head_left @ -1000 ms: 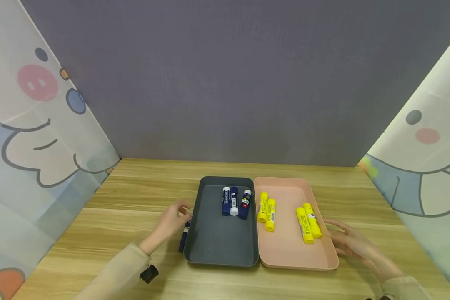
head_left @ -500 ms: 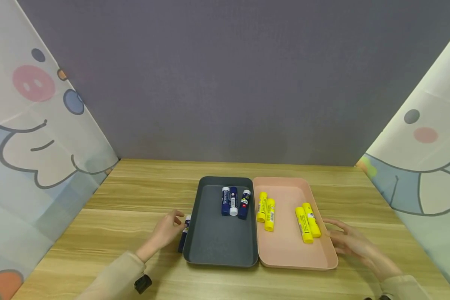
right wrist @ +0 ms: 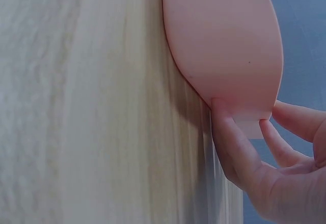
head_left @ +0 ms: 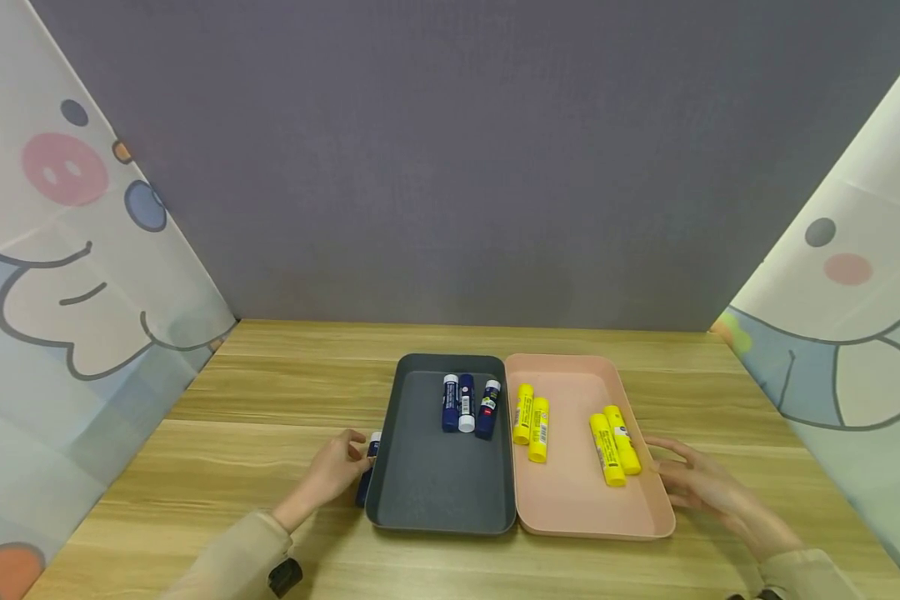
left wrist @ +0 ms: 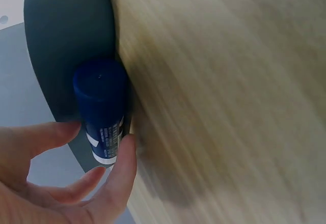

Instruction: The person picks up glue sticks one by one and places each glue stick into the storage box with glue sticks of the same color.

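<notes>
My left hand (head_left: 335,469) is at a blue glue stick (head_left: 367,485), which lies on the table along the left wall of the dark grey tray (head_left: 442,492). In the left wrist view the fingertips stand on both sides of the blue glue stick (left wrist: 101,94), very near it; a firm pinch does not show. My right hand (head_left: 708,492) touches the outer right wall of the pink tray (head_left: 570,508) with lightly bent fingers. In the right wrist view the fingertips reach the pink tray's wall (right wrist: 226,40) and rim. Several yellow glue sticks (head_left: 607,450) lie in the pink tray.
Three blue glue sticks (head_left: 467,403) lie side by side near the far right of the grey tray. The two trays stand together on a wooden table (head_left: 270,400). A grey panel (head_left: 450,167) rises behind, and printed cloths (head_left: 67,250) hang at both sides.
My left hand has drawn back and down along the blue glue stick beside the grey tray. That stick stays in place. The right hand keeps its position at the pink tray.
</notes>
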`<state>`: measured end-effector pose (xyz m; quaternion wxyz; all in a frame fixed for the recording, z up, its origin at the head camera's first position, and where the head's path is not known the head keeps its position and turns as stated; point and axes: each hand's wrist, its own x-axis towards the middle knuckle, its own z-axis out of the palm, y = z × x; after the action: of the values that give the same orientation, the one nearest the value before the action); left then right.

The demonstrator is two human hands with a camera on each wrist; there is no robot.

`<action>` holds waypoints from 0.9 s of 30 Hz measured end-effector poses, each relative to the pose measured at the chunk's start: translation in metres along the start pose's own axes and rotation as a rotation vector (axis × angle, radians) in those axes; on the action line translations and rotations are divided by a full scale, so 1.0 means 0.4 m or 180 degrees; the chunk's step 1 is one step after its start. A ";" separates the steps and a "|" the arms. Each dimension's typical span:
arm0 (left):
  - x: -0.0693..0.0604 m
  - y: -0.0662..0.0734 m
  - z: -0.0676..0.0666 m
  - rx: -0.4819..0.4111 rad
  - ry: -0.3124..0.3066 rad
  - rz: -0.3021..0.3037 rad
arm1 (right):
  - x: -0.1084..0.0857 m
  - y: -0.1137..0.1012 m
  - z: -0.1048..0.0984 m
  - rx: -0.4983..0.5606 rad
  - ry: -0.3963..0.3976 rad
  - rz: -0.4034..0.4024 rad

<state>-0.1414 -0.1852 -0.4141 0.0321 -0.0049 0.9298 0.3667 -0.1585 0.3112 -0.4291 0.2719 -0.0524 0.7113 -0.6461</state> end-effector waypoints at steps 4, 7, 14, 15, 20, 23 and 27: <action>-0.001 -0.004 0.008 -0.0116 -0.0019 -0.0058 | 0.000 0.001 -0.001 0.0015 -0.0015 0.0000; -0.002 -0.006 0.013 -0.0182 -0.0022 -0.0069 | 0.000 0.000 -0.001 0.0036 -0.0031 -0.0001; 0.000 -0.009 0.016 -0.0284 -0.0055 -0.0113 | 0.000 -0.001 -0.005 0.0098 -0.0119 -0.0053; 0.001 -0.010 0.017 -0.0318 -0.0072 -0.0146 | 0.000 0.000 -0.005 0.0101 -0.0121 -0.0058; 0.005 -0.011 0.020 -0.0471 -0.0176 -0.0264 | 0.001 0.002 -0.004 0.0066 -0.0076 -0.0030; 0.008 -0.012 0.022 -0.0528 -0.0209 -0.0316 | 0.000 0.002 -0.003 0.0039 -0.0051 -0.0009; 0.012 -0.013 0.024 -0.0596 -0.0255 -0.0401 | 0.000 0.001 -0.002 0.0034 -0.0044 -0.0006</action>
<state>-0.1455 -0.1823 -0.4250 0.0916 -0.0517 0.8873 0.4490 -0.1587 0.3119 -0.4296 0.2766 -0.0560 0.7059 -0.6497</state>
